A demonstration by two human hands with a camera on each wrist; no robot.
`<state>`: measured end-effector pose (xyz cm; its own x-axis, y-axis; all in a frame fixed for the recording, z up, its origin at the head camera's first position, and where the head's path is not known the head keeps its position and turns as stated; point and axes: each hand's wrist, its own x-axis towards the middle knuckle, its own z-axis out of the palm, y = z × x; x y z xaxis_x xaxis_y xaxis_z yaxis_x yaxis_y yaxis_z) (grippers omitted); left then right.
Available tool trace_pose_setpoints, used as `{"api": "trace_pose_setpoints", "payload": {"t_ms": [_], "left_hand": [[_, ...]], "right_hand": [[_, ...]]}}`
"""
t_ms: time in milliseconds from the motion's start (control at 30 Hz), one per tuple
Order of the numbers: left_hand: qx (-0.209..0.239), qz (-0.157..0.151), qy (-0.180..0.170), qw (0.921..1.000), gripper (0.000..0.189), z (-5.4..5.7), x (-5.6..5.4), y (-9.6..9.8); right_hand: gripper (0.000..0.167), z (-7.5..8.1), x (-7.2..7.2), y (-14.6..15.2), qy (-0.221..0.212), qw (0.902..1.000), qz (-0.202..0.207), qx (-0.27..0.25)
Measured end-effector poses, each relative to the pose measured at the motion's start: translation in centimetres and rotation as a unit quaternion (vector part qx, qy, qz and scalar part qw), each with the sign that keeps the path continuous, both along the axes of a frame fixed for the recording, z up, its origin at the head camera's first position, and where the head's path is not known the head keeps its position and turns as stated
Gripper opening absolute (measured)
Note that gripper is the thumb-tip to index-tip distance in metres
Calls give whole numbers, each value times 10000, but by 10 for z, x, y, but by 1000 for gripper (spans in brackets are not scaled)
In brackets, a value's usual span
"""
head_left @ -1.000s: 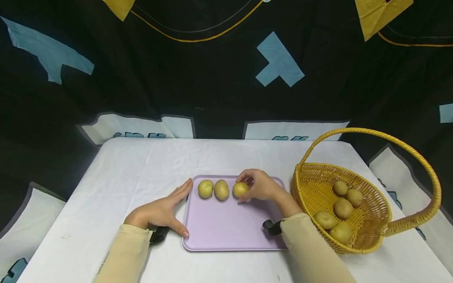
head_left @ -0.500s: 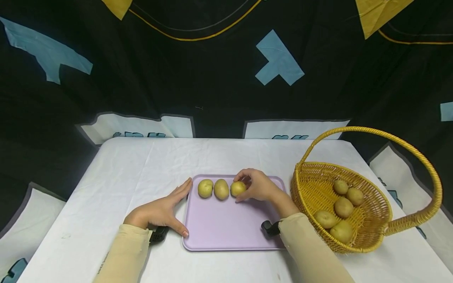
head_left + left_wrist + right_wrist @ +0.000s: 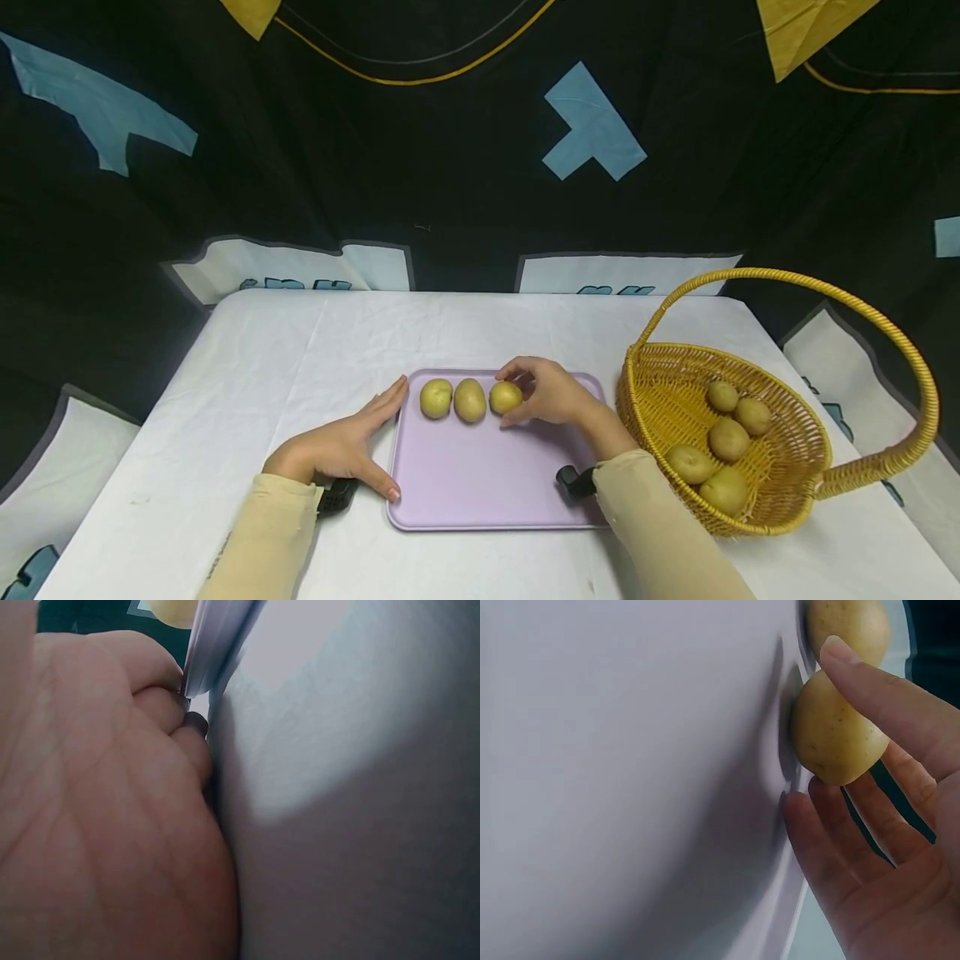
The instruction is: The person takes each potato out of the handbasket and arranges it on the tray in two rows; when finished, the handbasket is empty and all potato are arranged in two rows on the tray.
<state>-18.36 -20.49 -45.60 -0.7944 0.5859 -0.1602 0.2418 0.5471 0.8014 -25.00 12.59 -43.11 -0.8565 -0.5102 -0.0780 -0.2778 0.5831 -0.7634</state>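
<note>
Three yellow-skinned potatoes form a row along the far side of a lilac tray (image 3: 480,492): a left potato (image 3: 436,398), a middle potato (image 3: 469,401) and a right potato (image 3: 506,397). My right hand (image 3: 551,392) has its thumb and fingers curled around the right potato. Up close in the right wrist view, that potato (image 3: 836,735) sits between thumb and fingers, low at the tray surface. My left hand (image 3: 341,446) rests against the tray's left edge, fingers and thumb spread. The left wrist view shows mostly its palm (image 3: 112,802), beside the white tablecloth.
A yellow wicker basket (image 3: 652,358) with a tall arched handle (image 3: 892,325) stands right of the tray, near my right forearm. It holds several potatoes (image 3: 727,439). White cloth (image 3: 247,367) covers the table, and a dark curtain (image 3: 450,167) hangs behind.
My right hand has shifted the right potato slightly left, nearer the middle one, then barely moved. My left hand has stayed at the tray edge.
</note>
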Motion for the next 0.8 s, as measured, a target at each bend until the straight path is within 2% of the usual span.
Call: {"api": "trace_pose_setpoints", "payload": {"t_ms": [500, 800], "left_hand": [[30, 7, -5, 10000, 148, 1, 1, 0], [10, 6, -14, 10000, 147, 2, 1, 0]], "right_hand": [[63, 3, -1, 4, 19, 9999, -32, 124], [68, 11, 1, 13, 59, 9998, -77, 198]]}}
